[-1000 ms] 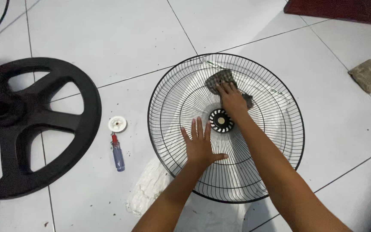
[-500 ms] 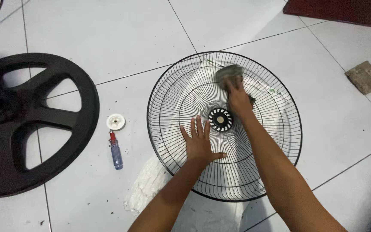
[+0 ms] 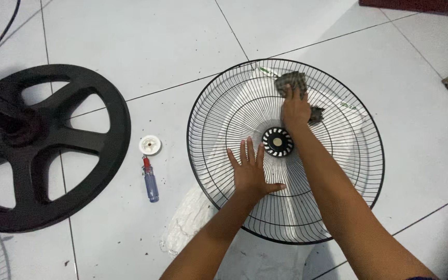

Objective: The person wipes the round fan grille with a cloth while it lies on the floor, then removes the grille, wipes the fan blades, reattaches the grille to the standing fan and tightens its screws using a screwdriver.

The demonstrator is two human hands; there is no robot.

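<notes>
Left hand [image 3: 252, 173] spread flat on round black wire fan guard [image 3: 219, 155], right hand [image 3: 295, 110] clamped on grey scouring pad [image 3: 290, 82] near far rim, white tiled floor [image 3: 130, 46]

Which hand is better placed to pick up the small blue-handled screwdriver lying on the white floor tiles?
Left. The left hand rests flat on the black wire fan guard, nearer the blue-handled screwdriver. The right hand holds a grey cloth.

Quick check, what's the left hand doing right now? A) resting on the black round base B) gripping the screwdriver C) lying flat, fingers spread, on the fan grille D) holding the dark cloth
C: the left hand lies flat with fingers spread on the wire fan grille, just below its hub; the right hand presses the dark cloth, and the screwdriver lies untouched on the floor.
</notes>
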